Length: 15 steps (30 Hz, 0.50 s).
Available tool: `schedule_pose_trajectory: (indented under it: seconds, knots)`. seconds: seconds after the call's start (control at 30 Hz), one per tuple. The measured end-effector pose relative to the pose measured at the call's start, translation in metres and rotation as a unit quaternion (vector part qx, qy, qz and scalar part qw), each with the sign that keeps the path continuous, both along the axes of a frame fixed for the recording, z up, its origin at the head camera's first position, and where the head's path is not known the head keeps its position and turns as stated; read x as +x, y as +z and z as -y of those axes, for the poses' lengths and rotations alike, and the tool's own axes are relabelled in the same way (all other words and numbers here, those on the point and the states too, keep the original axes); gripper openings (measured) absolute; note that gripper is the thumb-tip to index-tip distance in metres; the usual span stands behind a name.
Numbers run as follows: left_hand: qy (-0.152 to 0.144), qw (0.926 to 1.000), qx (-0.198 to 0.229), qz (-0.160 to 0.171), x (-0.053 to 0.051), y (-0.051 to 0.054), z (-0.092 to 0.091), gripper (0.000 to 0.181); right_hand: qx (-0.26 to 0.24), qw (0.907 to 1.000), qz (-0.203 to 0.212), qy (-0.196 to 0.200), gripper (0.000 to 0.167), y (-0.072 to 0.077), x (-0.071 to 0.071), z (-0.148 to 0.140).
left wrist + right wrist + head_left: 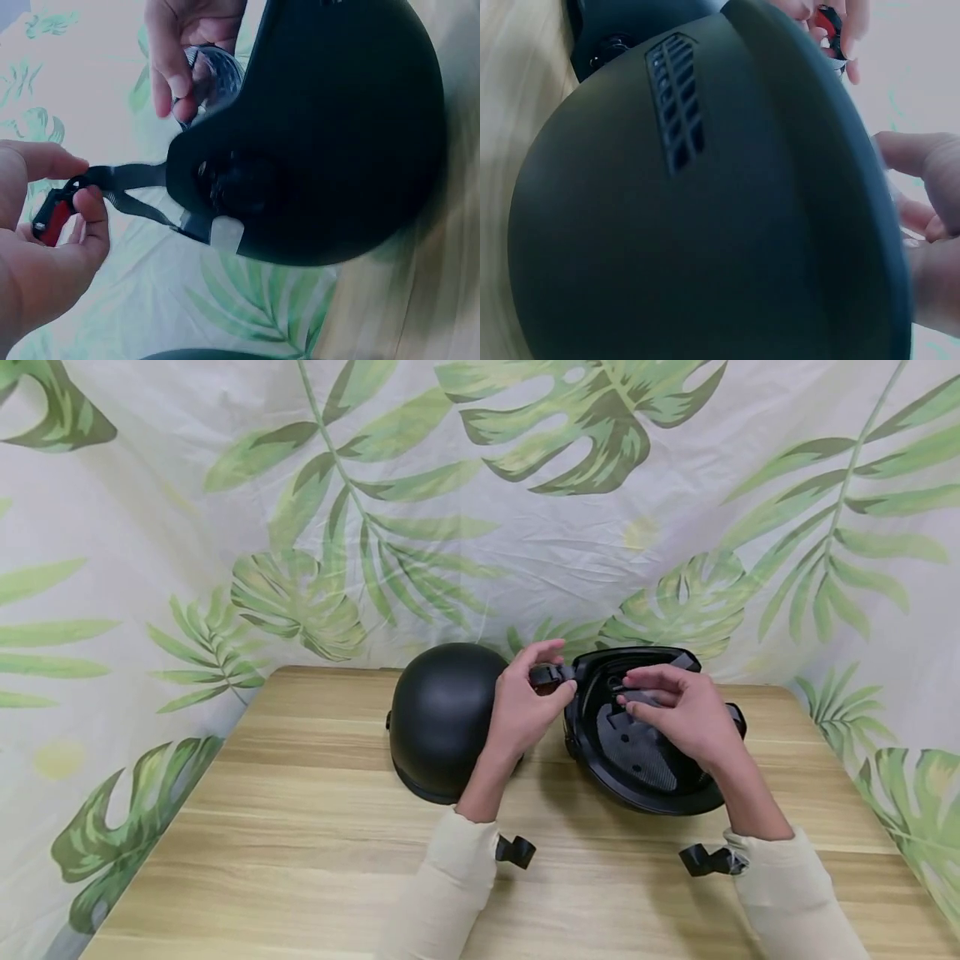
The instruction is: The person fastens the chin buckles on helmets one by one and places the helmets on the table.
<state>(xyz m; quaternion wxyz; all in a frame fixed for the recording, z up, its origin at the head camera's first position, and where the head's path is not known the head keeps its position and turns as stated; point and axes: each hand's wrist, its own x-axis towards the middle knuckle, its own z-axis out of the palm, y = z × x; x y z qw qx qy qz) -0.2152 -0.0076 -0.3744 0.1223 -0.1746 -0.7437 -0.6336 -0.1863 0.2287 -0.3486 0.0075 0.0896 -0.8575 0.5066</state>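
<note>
A black helmet lies upside down on the table, its dark padded inside facing up. My left hand is at its left rim and pinches a black-and-red buckle between thumb and fingers. From that buckle a dark chin strap runs taut to the rim. Over the opening, my right hand has thumb and fingers bent round a dark, shiny looped strap; the exact contact is small and partly hidden. In the right wrist view, the shell covers part of that hand.
A second black helmet stands dome up, just left of the upturned one and partly behind my left wrist. The wooden table ends at a leaf-patterned cloth hanging behind it.
</note>
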Motion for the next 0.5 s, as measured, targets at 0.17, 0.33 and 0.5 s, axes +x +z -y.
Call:
schedule_pose_trajectory:
  seconds: [0.17,0.33,0.5]
  knots:
    - [-0.013,0.9952,0.097,0.005,0.000,-0.001,-0.009,0.060,0.021,0.9995,0.025,-0.003,0.064,0.002,0.000,-0.002]
    - [-0.025,0.9891,0.144,0.016,-0.001,-0.003,-0.015,0.057,0.001,0.9998,0.015,0.011,0.064,0.001,-0.001,-0.005]
    - [-0.030,0.9927,0.117,0.006,-0.001,-0.007,-0.020,0.041,-0.029,0.9994,0.005,0.018,0.059,-0.001,0.001,-0.008]
